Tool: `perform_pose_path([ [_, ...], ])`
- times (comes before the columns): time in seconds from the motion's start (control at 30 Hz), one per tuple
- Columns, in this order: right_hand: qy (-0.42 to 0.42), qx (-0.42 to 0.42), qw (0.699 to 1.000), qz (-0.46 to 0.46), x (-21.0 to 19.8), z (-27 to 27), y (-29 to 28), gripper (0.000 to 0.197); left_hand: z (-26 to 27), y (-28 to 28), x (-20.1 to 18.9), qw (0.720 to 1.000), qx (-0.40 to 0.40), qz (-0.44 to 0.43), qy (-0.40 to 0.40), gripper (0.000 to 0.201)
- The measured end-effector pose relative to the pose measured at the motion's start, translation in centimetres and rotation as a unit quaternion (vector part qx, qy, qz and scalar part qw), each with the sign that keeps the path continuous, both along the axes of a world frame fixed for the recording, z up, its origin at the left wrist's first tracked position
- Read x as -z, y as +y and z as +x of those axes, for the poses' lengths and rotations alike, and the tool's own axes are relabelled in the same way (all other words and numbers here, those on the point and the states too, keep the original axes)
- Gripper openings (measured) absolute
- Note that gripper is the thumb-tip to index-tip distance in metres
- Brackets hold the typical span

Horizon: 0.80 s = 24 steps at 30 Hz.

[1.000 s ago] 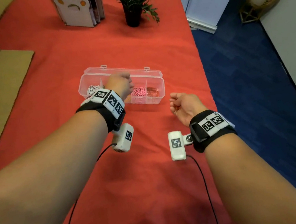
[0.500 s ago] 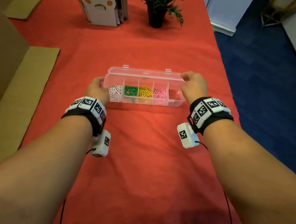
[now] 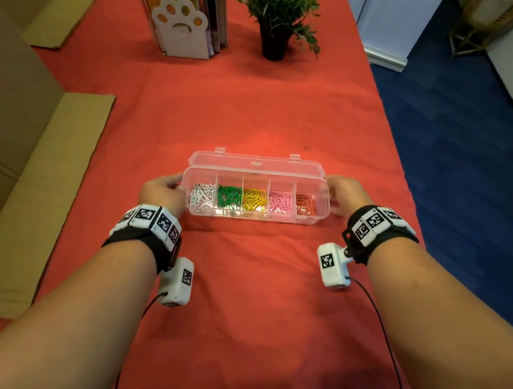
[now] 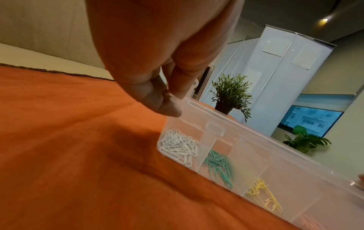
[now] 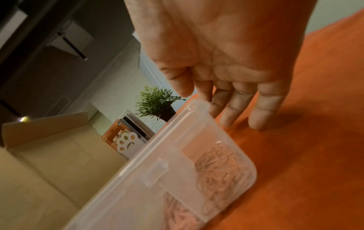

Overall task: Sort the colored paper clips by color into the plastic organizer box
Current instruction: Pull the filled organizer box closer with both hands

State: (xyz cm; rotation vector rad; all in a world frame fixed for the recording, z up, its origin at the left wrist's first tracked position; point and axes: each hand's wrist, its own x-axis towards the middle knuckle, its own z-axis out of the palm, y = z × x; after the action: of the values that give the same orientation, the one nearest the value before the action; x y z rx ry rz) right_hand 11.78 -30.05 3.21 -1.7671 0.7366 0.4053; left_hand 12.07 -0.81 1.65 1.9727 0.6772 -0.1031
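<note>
The clear plastic organizer box (image 3: 252, 165) lies on the red cloth with its lid down over five compartments. These hold white (image 3: 203, 197), green (image 3: 230, 197), yellow (image 3: 254, 198), pink (image 3: 280, 202) and orange paper clips (image 3: 305, 204). My left hand (image 3: 178, 189) is at the box's left end; in the left wrist view its thumb and a finger pinch the lid's corner (image 4: 175, 101). My right hand (image 3: 336, 194) is at the right end. Its fingers (image 5: 230, 115) are nearly straight beside the box, with the thumb just above the lid corner.
A paw-shaped bookend with books (image 3: 187, 28) and a small potted plant (image 3: 277, 8) stand at the far end of the table. Flattened cardboard (image 3: 33, 201) lies along the left side. The table's right edge (image 3: 401, 172) drops to blue carpet close to my right hand.
A second ago the lid stood open behind the box, my left hand was over the compartments and my right hand was curled nearby. Both hands moved to the box's ends and the lid came down.
</note>
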Motion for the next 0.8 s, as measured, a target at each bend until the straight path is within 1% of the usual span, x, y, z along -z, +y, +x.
perform_pose_path([
  [0.07, -0.037, 0.029, 0.998, 0.040, -0.1, -0.2, 0.0, 0.035, -0.2, 0.2, -0.1, 1.000, -0.001, -0.005, 0.008, 0.026],
  [0.1, -0.053, 0.053, 0.995, 0.072, -0.1, -0.2, 0.0, 0.041, -0.1, 0.2, 0.0, 1.000, -0.005, -0.012, 0.011, 0.026],
  [0.17, -0.085, 0.088, 0.986, 0.116, 0.0, 0.1, 0.1, 0.060, 0.0, 0.3, 0.0, 0.999, -0.017, -0.029, 0.018, 0.025],
  [0.23, -0.117, 0.088, 0.982, 0.118, 0.1, 0.0, 0.0, 0.072, 0.0, 0.4, 0.1, 0.999, -0.022, -0.039, 0.022, 0.025],
  [0.27, -0.129, 0.083, 0.983, 0.101, -0.1, -0.2, 0.0, 0.070, 0.0, 0.5, 0.1, 0.998, -0.021, -0.046, 0.027, 0.025],
  [0.37, -0.151, 0.063, 0.985, 0.053, -0.1, -0.6, -0.3, 0.055, 0.3, 0.8, -0.1, 0.994, -0.017, -0.098, 0.054, 0.033],
  [0.47, -0.179, 0.052, 0.982, 0.030, -0.5, -1.2, -0.7, 0.049, 0.5, 1.0, -1.1, 0.987, -0.015, -0.142, 0.078, 0.040],
  [0.53, -0.191, 0.000, 0.981, -0.027, -1.4, -1.9, -0.9, 0.040, 0.6, 1.0, -1.7, 0.982, -0.042, -0.169, 0.067, 0.039],
  [0.57, -0.194, -0.056, 0.977, -0.064, -1.7, -2.2, -0.8, 0.040, 0.6, 1.1, -1.9, 0.982, -0.048, -0.176, 0.054, 0.037],
  [0.6, -0.195, -0.135, 0.966, -0.106, -1.7, -2.5, -0.8, 0.045, 0.6, 1.1, -2.1, 0.983, -0.045, -0.173, 0.043, 0.036],
  [0.63, -0.176, -0.226, 0.945, -0.158, -1.5, -2.7, -0.6, 0.053, 0.6, 1.0, -2.1, 0.985, -0.033, -0.167, 0.028, 0.035],
  [0.67, -0.135, -0.308, 0.917, -0.214, -1.3, -3.0, -0.3, 0.062, 0.5, 0.9, -2.0, 0.990, -0.010, -0.142, 0.021, 0.036],
  [0.7, -0.094, -0.367, 0.884, -0.274, -1.2, -3.4, 0.1, 0.070, 0.4, 0.9, -1.9, 0.994, 0.022, -0.106, 0.015, 0.037],
  [0.77, -0.048, -0.426, 0.827, -0.363, -0.7, -4.0, 1.0, 0.075, 0.1, 0.6, -1.9, 0.996, 0.085, -0.027, 0.019, 0.044],
  [0.8, -0.045, -0.437, 0.809, -0.391, -0.3, -4.2, 1.3, 0.074, 0.0, 0.4, -1.9, 0.994, 0.105, -0.002, 0.023, 0.048],
])
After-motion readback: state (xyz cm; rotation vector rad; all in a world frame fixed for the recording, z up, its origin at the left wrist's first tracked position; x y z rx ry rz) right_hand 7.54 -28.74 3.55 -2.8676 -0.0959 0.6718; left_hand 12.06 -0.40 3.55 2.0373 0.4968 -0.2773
